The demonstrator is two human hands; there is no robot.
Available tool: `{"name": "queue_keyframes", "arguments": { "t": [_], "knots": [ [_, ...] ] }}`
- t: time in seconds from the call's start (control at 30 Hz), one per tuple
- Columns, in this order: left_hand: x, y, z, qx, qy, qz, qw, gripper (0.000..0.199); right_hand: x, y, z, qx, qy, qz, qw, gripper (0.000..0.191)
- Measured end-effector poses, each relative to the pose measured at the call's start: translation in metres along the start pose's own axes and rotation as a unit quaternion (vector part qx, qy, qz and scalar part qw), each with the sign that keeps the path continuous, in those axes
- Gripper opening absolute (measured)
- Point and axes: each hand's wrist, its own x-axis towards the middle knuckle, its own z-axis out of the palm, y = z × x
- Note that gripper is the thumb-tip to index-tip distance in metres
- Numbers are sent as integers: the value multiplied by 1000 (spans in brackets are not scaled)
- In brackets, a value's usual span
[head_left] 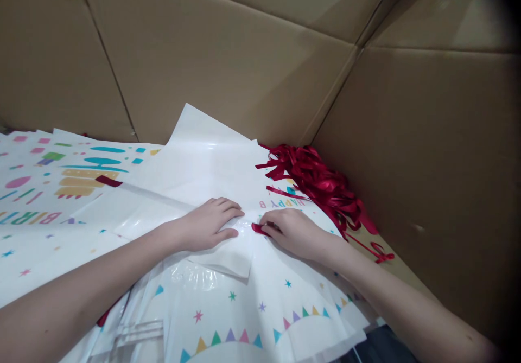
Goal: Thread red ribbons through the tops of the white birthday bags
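My left hand [207, 225] lies flat on a white folded plastic piece [207, 165], its fingers stretched out to the right. Just to its right, my right hand [299, 234] pinches the end of a short red ribbon [258, 229] against the white plastic. Under both hands is a stack of white plastic sheets [228, 311] printed with coloured stars and bunting triangles. To the left, a red ribbon tab [108, 181] rests at the end of a narrow pale strip. The palm side of my right hand is hidden.
A tangled heap of red ribbons [325, 181] lies beyond my right hand, with loose ends trailing right. More sheets printed with a birthday cake [79, 181] spread to the left. Tall cardboard walls [228, 53] close off the back and the right side [439, 151].
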Motion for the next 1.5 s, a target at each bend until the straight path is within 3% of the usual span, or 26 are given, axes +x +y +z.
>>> {"name": "queue_keyframes", "arguments": {
  "t": [0.1, 0.2, 0.4, 0.53, 0.7, 0.77, 0.83, 0.9, 0.93, 1.03, 1.1, 1.13, 1.2, 1.27, 1.4, 1.5],
  "knots": [
    [0, 1, -2, -5, -2, -9, 1000, 51, 2, 4, 2, 42, -2, -6, 999, 23],
    [0, 1, -3, -11, -6, -6, 1000, 50, -6, 19, -6, 125, -43, 3, 991, 22],
    [0, 2, -4, -15, -5, -13, 1000, 51, -15, 45, -19, 188, -102, -46, 976, 24],
    [0, 0, -6, -23, -1, -7, 1000, 48, -8, 44, -13, 196, -68, -55, 977, 19],
    [2, 6, 1, -57, 0, -32, 998, 51, 21, 17, 9, 110, 9, -93, 990, 13],
    [4, 13, 2, -106, 44, -60, 992, 53, 28, 10, 16, 89, 32, -124, 988, 15],
    [3, 17, -6, -145, 138, -94, 975, 43, 27, 10, 21, 83, 42, -144, 985, 16],
    [-4, 11, -29, -125, 218, -126, 960, 26, 20, 15, 23, 84, 37, -147, 985, 18],
    [-13, 3, -44, -92, 230, -149, 957, 22, 15, 19, 23, 85, 34, -144, 985, 19],
    [-60, -34, -93, 2, 142, -289, 947, 25, 1, 36, 20, 75, 30, -130, 988, 24],
    [-100, -60, -115, 5, 99, -411, 906, 30, -8, 48, 16, 68, 27, -123, 990, 26],
    [-119, -71, -119, 2, 91, -432, 897, 32, -11, 53, 15, 66, 27, -121, 990, 27],
    [-146, -83, -119, -34, 69, -442, 894, 38, -17, 62, 14, 65, 28, -119, 990, 27],
    [-158, -85, -109, -68, 53, -435, 896, 43, -20, 68, 14, 62, 29, -122, 990, 27],
    [-154, -80, -94, -114, 40, -440, 890, 47, -21, 70, 15, 62, 35, -121, 990, 27],
    [-150, -78, -99, -175, 48, -437, 881, 44, -22, 67, 15, 68, 40, -126, 989, 26]
  ]
}}
